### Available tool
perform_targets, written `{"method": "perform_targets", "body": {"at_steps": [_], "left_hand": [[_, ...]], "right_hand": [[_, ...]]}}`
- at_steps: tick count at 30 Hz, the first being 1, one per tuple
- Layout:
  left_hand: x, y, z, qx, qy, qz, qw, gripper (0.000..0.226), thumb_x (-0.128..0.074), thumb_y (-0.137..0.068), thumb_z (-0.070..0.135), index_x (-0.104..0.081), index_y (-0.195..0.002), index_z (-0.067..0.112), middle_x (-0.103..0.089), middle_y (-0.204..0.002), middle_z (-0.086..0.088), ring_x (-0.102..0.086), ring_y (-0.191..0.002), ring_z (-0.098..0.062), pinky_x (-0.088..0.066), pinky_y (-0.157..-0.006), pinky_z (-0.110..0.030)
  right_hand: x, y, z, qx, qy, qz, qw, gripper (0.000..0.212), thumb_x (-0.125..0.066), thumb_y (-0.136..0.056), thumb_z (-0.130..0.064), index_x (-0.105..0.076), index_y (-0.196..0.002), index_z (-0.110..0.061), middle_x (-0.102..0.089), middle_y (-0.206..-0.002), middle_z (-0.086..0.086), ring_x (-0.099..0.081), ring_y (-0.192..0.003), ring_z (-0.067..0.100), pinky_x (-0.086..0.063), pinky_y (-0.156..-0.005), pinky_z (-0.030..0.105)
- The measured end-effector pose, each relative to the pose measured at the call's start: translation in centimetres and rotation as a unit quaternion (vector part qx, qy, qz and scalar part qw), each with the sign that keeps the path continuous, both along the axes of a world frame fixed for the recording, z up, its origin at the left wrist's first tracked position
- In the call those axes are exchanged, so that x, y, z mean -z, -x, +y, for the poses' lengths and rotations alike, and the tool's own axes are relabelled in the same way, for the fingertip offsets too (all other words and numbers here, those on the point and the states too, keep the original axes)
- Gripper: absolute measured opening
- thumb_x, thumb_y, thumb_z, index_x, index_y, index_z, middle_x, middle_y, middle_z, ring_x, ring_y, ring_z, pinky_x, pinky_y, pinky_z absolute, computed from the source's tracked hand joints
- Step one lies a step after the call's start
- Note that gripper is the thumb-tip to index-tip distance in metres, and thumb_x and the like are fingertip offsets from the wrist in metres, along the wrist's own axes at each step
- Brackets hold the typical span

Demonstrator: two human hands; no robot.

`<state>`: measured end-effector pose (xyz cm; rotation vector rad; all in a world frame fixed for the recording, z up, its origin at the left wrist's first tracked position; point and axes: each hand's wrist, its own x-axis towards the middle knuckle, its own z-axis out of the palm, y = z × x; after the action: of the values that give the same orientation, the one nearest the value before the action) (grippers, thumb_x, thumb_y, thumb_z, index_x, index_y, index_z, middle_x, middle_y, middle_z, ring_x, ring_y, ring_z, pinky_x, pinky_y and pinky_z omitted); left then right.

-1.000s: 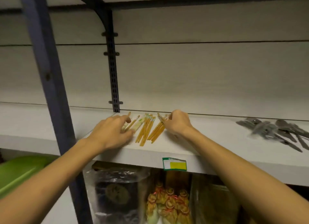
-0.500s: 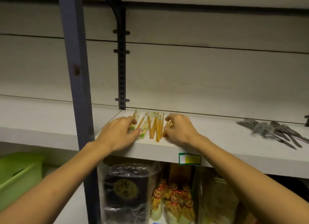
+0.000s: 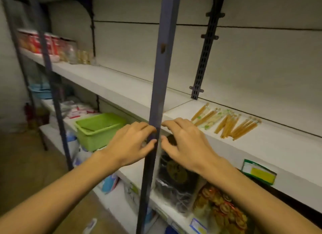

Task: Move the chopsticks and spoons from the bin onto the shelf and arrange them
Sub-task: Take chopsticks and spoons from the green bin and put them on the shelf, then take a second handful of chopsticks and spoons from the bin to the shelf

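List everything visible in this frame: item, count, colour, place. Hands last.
chopsticks: many wrapped pairs in loose groups, exact count unclear, yellow-tan, on the white shelf at right
shelf: one long board, white, running from far left to right
bin: one, green, on the lower shelf at left
upright post: one, dark blue, in front of the shelf, between the hands
slotted bracket: one, black, on the back wall above the chopsticks
price label: one, green and yellow, on the shelf's front edge
red packages: several, blurred, far left of the shelf
dark bag: one, black, under the shelf
left hand: fingers loosely curled, empty, left of the post
right hand: fingers loosely curled, empty, right of the post
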<state>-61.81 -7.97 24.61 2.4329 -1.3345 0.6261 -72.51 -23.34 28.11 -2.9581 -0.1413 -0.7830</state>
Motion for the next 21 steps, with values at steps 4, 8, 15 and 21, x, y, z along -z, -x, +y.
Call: {"method": "perform_targets", "body": {"at_steps": [4,8,15,21], "left_hand": [[3.1,-0.6,6.6,-0.132,-0.048,0.04,0.989,0.057,-0.03,-0.083,0.056,-0.061,-0.115,0.02,-0.065,-0.109,-0.002,-0.062,-0.097,-0.025,-0.051,-0.073,-0.034],[5.5,-2.0,13.2,-0.221,-0.078,0.081,0.969,0.051,-0.034,-0.087,0.057,-0.055,-0.121,0.025,-0.062,-0.117,-0.001,-0.06,-0.102,-0.023,-0.052,-0.078,-0.034],[8.7,-11.0,20.7,-0.287,-0.076,0.135,0.945,0.042,-0.048,-0.092,0.048,-0.054,-0.126,0.025,-0.059,-0.127,-0.001,-0.059,-0.111,-0.024,-0.053,-0.085,-0.037],[12.2,-20.1,23.5,-0.257,-0.07,0.174,0.948,0.039,-0.05,-0.091,0.044,-0.053,-0.124,0.025,-0.06,-0.124,-0.004,-0.059,-0.109,-0.027,-0.053,-0.082,-0.038]], "right_hand": [[3.0,-2.8,3.3,-0.063,-0.009,0.066,0.996,0.046,-0.046,-0.094,-0.042,-0.047,-0.135,-0.021,-0.059,-0.122,0.005,-0.054,-0.11,0.026,-0.048,-0.09,0.04],[6.0,-6.2,6.8,-0.087,-0.016,0.126,0.988,0.049,-0.046,-0.093,-0.042,-0.046,-0.137,-0.019,-0.057,-0.128,0.006,-0.055,-0.114,0.028,-0.048,-0.09,0.04],[9.4,-13.9,11.1,-0.053,-0.049,0.164,0.984,0.053,-0.049,-0.091,-0.042,-0.044,-0.139,-0.02,-0.055,-0.13,0.009,-0.051,-0.118,0.029,-0.046,-0.091,0.038],[12.4,-20.9,12.6,0.073,-0.101,0.165,0.978,0.054,-0.05,-0.091,-0.04,-0.043,-0.14,-0.018,-0.054,-0.132,0.011,-0.049,-0.121,0.03,-0.043,-0.094,0.038]]}}
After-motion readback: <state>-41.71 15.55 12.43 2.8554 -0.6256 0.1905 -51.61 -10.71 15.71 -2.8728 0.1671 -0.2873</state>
